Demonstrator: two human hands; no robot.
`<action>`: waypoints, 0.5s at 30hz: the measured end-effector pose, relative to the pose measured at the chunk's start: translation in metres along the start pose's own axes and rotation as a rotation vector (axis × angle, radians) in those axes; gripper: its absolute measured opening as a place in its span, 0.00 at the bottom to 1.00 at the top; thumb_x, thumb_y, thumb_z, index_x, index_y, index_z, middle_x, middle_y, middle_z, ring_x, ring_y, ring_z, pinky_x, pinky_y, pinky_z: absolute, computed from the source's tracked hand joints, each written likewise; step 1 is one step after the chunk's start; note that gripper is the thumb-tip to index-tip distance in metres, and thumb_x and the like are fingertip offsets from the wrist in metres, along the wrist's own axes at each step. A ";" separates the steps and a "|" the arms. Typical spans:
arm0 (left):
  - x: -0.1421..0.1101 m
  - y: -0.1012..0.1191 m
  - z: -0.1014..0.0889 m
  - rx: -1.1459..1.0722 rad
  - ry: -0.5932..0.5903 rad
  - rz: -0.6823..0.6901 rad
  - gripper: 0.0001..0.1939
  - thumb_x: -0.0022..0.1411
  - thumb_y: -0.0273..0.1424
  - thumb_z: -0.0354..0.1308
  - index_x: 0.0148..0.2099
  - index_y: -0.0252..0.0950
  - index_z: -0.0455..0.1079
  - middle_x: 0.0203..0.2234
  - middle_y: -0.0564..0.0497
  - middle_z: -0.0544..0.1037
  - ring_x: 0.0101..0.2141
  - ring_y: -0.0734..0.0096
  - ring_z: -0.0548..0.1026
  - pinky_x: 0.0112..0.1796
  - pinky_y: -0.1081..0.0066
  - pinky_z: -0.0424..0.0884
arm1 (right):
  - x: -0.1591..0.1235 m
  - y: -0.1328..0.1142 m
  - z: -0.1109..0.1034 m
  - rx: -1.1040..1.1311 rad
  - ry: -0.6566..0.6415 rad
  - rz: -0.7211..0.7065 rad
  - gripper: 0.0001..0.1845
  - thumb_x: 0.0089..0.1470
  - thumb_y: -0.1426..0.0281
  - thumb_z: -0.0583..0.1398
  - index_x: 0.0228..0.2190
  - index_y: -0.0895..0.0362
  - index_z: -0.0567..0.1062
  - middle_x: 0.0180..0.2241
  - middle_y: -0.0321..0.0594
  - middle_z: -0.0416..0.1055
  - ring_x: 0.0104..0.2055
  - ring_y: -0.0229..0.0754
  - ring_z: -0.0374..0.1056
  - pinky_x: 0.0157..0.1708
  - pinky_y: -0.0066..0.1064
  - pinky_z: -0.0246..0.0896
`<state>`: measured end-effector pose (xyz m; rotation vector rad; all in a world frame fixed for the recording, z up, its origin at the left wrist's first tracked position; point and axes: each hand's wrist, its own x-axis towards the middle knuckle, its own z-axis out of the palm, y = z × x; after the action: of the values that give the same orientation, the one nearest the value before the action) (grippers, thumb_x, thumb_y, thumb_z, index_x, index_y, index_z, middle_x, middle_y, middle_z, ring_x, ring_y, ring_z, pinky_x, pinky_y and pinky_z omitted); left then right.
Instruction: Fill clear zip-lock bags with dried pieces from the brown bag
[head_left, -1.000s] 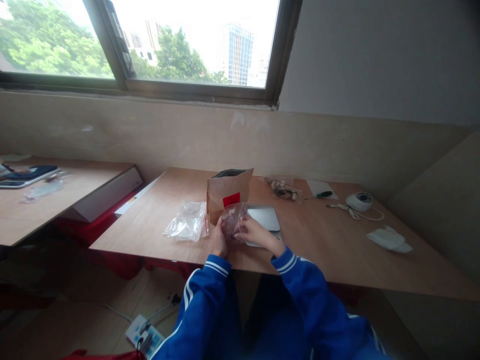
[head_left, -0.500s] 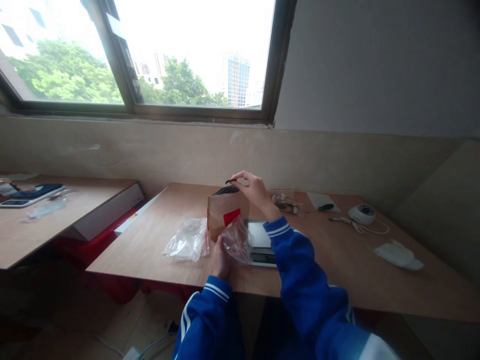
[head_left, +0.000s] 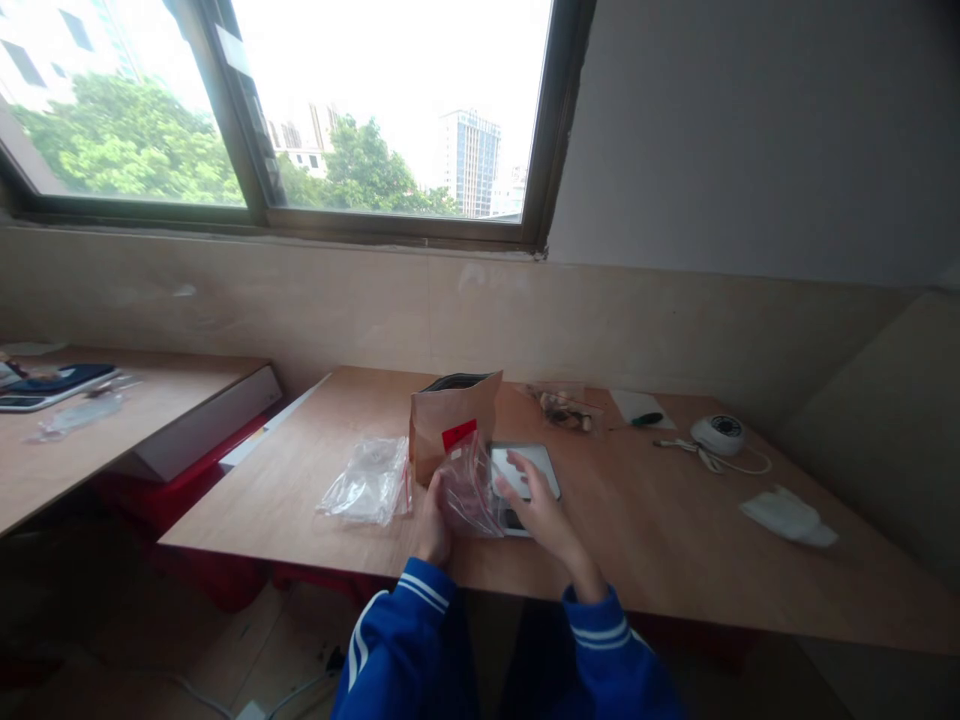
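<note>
My left hand is closed on the left side of a clear zip bag, which stands tilted at the front of the table. Behind that bag a brown paper pouch with a red label stands upright, its top gaping. My right hand hovers over a small white scale, just right of the zip bag, fingers apart and nothing visible in them. The zip bag covers part of the scale. What lies inside either bag is hard to make out.
Flat clear bags lie left of the pouch. Behind the scale rests a bag of brownish pieces. Farther right are a green-handled tool on paper, a white dome camera with its cable, and a white packet.
My right hand has come down from above the paper pouch to beside the zip bag. The dark thin piece it pinched is no longer visible. My left hand keeps its hold.
</note>
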<state>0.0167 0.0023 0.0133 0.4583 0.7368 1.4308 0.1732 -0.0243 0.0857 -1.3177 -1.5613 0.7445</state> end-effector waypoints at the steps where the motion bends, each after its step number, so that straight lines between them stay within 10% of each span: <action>1: -0.003 0.001 0.003 0.009 -0.011 0.018 0.23 0.58 0.43 0.56 0.49 0.32 0.72 0.37 0.42 0.80 0.41 0.53 0.77 0.42 0.59 0.73 | -0.011 0.006 0.003 0.015 -0.012 0.063 0.30 0.52 0.54 0.60 0.53 0.53 0.64 0.52 0.48 0.66 0.56 0.52 0.62 0.57 0.48 0.55; 8: -0.028 0.014 0.030 0.194 -0.040 0.156 0.20 0.54 0.39 0.63 0.48 0.38 0.71 0.42 0.48 0.78 0.43 0.59 0.75 0.41 0.68 0.71 | -0.032 0.008 0.004 0.290 -0.029 0.149 0.35 0.48 0.59 0.64 0.55 0.53 0.59 0.42 0.45 0.71 0.44 0.49 0.70 0.46 0.42 0.67; 15: -0.028 0.041 0.043 0.208 -0.046 0.011 0.28 0.56 0.51 0.55 0.48 0.33 0.72 0.37 0.43 0.79 0.37 0.56 0.77 0.33 0.66 0.71 | -0.033 -0.002 -0.007 0.522 -0.130 0.192 0.34 0.47 0.63 0.65 0.54 0.49 0.59 0.36 0.38 0.72 0.29 0.40 0.69 0.26 0.32 0.67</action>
<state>0.0180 -0.0146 0.0767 0.6551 0.8510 1.3547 0.1785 -0.0577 0.0813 -1.0474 -1.2277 1.2811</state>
